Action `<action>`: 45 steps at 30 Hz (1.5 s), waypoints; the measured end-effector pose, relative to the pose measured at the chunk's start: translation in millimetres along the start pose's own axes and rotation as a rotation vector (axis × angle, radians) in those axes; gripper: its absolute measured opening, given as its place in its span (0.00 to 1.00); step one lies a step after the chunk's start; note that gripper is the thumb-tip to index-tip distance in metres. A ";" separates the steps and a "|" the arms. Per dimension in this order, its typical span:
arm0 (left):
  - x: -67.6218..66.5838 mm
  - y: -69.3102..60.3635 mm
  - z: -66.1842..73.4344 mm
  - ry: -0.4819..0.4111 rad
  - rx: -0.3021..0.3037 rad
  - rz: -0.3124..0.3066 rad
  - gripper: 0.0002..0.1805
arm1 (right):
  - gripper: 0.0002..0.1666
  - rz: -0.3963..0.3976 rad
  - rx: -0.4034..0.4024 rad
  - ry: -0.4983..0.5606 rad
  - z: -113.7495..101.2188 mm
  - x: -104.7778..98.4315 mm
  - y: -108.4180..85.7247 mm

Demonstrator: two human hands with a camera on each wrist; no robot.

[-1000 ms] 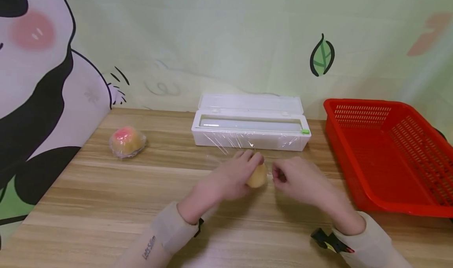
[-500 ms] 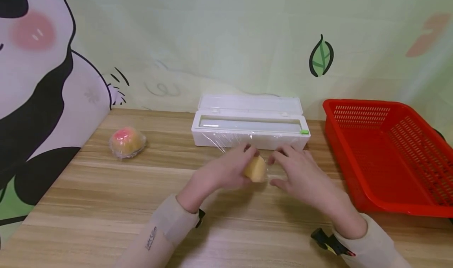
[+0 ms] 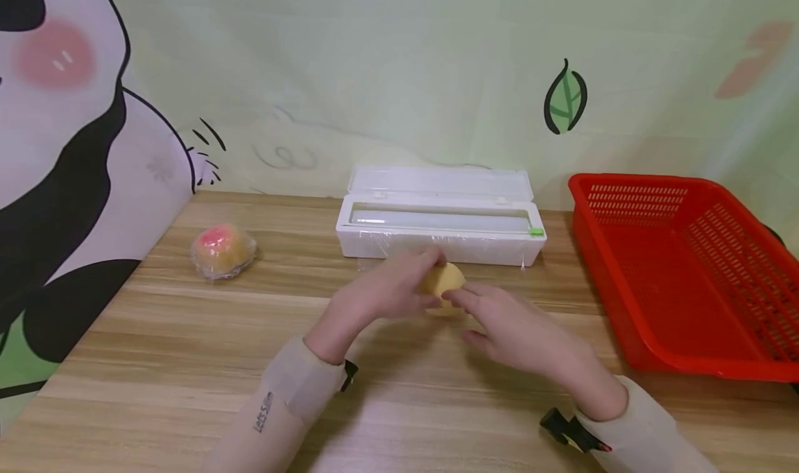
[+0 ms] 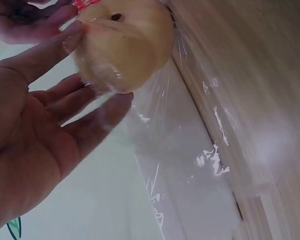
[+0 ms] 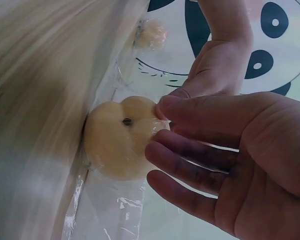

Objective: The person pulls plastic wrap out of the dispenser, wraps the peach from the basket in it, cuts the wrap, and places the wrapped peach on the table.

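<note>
A yellowish peach-like fruit [image 3: 444, 279] is between the two hands, just in front of the white wrap box [image 3: 440, 250]. My left hand [image 3: 390, 286] grips its left side; in the left wrist view that hand [image 4: 45, 120] has thumb and fingers around the fruit [image 4: 127, 47], with clear film [image 4: 215, 160] over it. My right hand [image 3: 518, 331] touches the fruit's right side with its fingertips. The right wrist view has the right hand's [image 5: 215, 160] fingers slightly bent against the fruit [image 5: 117, 145], whose dark-centred end faces the camera.
A film-wrapped pink and yellow fruit [image 3: 222, 251] sits at the left of the wooden table [image 3: 156, 383]. On the right stands a red basket [image 3: 630, 299]. The box's lid [image 3: 440, 184] is raised, near the patterned backdrop [image 3: 387, 78].
The left hand and the fruit have shifted slightly left and toward the box. The right hand has moved left from beside the fruit to its side, after its curled fingers spread.
</note>
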State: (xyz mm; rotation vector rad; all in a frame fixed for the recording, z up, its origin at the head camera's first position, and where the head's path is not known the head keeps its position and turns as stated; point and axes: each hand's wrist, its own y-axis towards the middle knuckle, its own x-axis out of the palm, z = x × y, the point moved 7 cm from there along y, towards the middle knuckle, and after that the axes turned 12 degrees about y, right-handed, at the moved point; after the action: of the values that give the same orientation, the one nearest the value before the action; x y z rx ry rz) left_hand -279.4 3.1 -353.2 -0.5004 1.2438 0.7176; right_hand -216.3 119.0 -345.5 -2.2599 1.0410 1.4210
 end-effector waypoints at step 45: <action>7.2 17.8 -21.3 -0.036 -0.110 0.035 0.29 | 0.37 0.187 0.055 -0.046 17.9 -3.7 11.2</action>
State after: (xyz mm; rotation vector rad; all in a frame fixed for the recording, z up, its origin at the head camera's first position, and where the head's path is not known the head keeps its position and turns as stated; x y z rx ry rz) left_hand -305.5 2.0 -365.0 -0.5547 1.1866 0.8246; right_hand -237.0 122.9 -349.4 -2.1281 1.2891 1.4887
